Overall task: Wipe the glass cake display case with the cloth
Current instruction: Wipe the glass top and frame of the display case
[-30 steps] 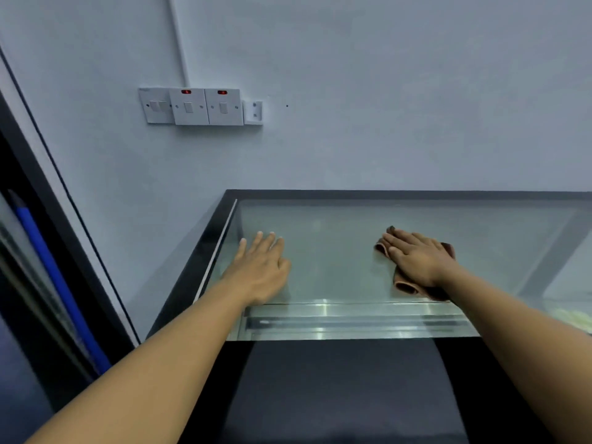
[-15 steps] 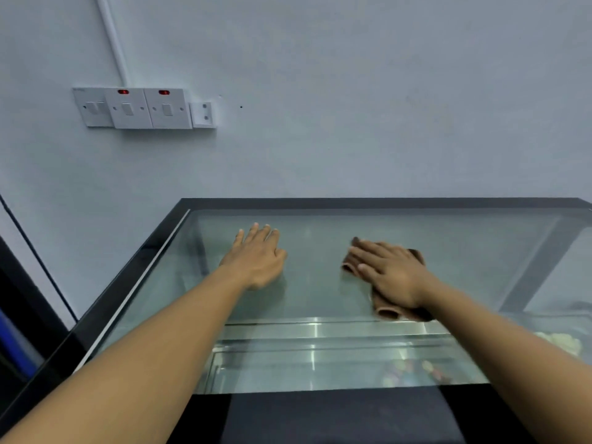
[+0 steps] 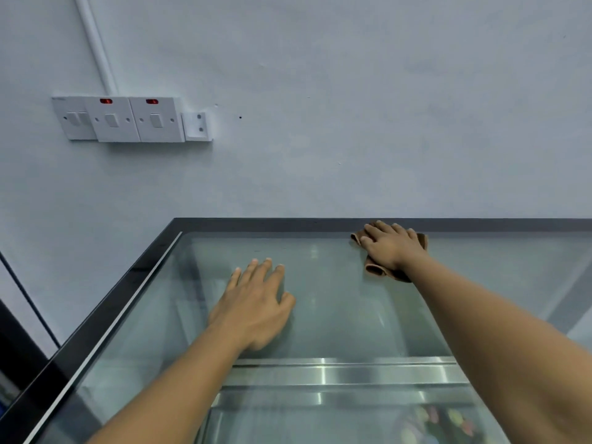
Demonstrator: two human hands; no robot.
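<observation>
Both spread flat on the black-framed glass cake case (image 3: 256,224): left grip (image 3: 253,302) bare, right grip (image 3: 389,248) pressing a brown folded cloth (image 3: 374,269).

Pale grey-blue wall (image 3: 352,107) fills the upper view. Row of three white switch plates (image 3: 118,119) upper left, two with red indicator lights (image 3: 106,101); small white box (image 3: 198,126) touching the row's right end. White conduit (image 3: 94,43) runs up from the switches. Tiny dark spot (image 3: 240,117) right of the box. Dark frame (image 3: 19,341) at far left edge

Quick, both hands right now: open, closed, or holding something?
Left hand: open, flat on the glass top, holding nothing.
Right hand: open, straight fingers pressing the brown cloth onto the glass top by its far edge.
</observation>
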